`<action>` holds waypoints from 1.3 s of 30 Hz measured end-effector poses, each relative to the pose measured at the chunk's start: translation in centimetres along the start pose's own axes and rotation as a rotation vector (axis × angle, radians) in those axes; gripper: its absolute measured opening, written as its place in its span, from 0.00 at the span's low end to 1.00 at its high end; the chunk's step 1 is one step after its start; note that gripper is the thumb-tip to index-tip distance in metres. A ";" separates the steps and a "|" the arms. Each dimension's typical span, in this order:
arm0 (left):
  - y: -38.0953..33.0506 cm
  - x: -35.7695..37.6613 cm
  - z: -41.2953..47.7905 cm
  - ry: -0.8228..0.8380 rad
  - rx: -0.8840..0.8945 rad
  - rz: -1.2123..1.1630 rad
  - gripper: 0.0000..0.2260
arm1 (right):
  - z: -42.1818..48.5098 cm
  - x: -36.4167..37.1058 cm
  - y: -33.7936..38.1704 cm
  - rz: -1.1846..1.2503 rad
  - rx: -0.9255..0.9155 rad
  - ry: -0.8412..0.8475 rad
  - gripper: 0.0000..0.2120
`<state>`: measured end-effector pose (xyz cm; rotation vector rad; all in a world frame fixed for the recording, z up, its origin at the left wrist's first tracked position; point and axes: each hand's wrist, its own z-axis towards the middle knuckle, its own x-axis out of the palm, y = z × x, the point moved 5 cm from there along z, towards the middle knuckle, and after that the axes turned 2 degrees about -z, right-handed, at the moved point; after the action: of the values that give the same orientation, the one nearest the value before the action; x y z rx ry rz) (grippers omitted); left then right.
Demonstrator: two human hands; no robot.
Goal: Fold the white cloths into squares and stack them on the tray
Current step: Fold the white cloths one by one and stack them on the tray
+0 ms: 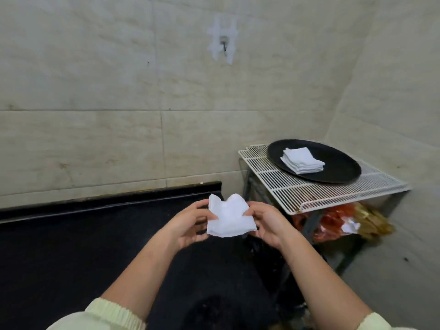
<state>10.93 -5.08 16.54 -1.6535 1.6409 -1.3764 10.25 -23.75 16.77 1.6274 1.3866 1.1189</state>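
Head view: small white cloth (228, 217), seemingly half folded, held mid-air. Left-hand grip (190, 225) and right-hand grip (264, 225) each pinch a side edge. Stack of folded white cloths (302, 160) sits on round black tray (338, 172), atop white wire rack (309, 196).

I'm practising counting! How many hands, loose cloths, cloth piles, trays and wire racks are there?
Hands: 2 (left hand, right hand)
Held white cloth: 1
Stack of folded cloths: 1 (layers too small to count)
Black round tray: 1
White wire rack: 1
Total: 6
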 end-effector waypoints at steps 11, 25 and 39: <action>-5.2 13.8 6.0 0.082 0.074 0.102 0.22 | 0.5 -12.6 8.9 0.098 -0.130 -0.138 0.10; -9.2 23.9 20.8 0.149 0.059 0.115 0.21 | 10.2 -25.0 16.5 0.012 -0.115 -0.307 0.20; -10.9 27.4 30.1 -0.031 0.085 0.065 0.25 | 18.9 -31.0 20.9 -0.186 -0.117 -0.379 0.11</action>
<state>36.47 -38.04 22.60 -1.5525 1.5822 -1.3629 33.97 -57.50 23.80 1.4982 1.1720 0.7245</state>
